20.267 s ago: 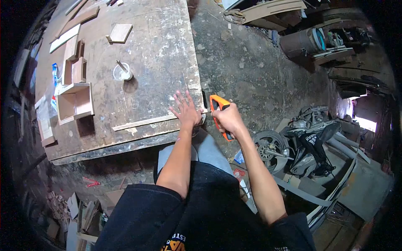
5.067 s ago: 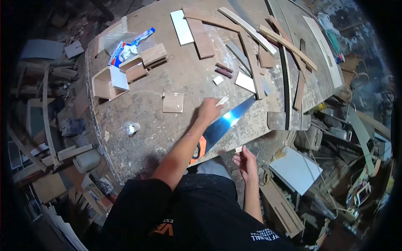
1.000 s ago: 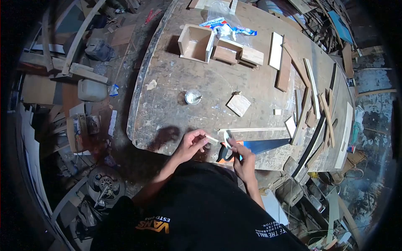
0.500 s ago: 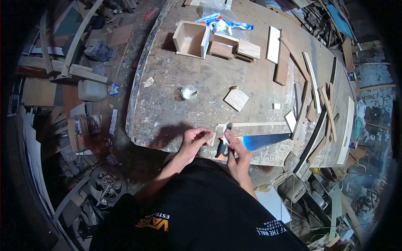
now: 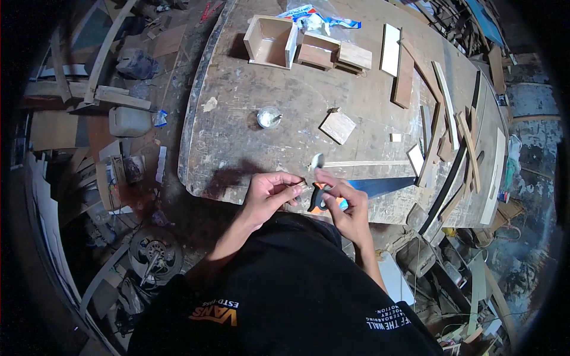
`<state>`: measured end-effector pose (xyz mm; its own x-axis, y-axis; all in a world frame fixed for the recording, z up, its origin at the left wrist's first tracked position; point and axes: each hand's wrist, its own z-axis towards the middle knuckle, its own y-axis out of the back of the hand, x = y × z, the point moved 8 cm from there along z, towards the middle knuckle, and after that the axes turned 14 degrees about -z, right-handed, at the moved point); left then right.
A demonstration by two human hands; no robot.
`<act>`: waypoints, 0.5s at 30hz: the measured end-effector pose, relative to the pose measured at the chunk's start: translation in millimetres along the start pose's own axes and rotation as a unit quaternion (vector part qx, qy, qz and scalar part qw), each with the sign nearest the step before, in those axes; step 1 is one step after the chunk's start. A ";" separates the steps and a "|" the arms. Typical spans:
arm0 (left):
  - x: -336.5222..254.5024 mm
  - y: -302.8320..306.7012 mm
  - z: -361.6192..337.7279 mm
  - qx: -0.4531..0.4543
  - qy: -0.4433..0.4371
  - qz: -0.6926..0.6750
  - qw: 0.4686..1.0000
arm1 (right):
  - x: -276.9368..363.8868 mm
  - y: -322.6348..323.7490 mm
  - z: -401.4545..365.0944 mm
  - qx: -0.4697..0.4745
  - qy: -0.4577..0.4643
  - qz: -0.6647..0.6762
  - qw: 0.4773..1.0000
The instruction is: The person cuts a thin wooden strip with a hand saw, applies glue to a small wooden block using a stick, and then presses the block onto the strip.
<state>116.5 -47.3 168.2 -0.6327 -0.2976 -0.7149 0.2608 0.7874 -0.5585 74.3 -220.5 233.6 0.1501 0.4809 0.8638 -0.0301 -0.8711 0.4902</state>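
My left hand [image 5: 268, 196] pinches a small wooden piece [image 5: 302, 186] between thumb and fingertips, near the table's front edge. Beside it, my right hand [image 5: 347, 204] is closed on a small curled white-and-grey piece [image 5: 317, 160] that sticks up past the fingers; its kind is hard to make out. Partly hidden under the right hand lies a handsaw [image 5: 385, 186] with an orange-and-black handle, its blade pointing right. Behind the saw runs a thin pale wood strip [image 5: 371, 163].
On the worktable [image 5: 231, 139] stand a tub of white paste [image 5: 269, 117], a square wooden piece [image 5: 338, 126], an open wooden box [image 5: 271, 43] and smaller boxes [image 5: 317, 50]. A blue-and-white plastic packet [image 5: 323, 22] lies behind them. Wood strips [image 5: 428, 77] cover the right side.
My left hand has lifted the small wooden piece off the tabletop area toward me. My right hand has shifted slightly right, and the curled piece now points upward. The view has tilted slightly.
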 end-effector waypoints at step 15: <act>6.4 -16.6 -4.0 -0.005 0.009 0.001 1.000 | 15.7 -0.9 1.2 -0.041 0.133 -0.126 0.982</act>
<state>105.2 -60.0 174.6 -0.6456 -0.2861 -0.7080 0.2542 0.7938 -0.5525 77.8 -212.3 246.6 -0.1006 0.6987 0.7083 -0.1059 -0.7154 0.6907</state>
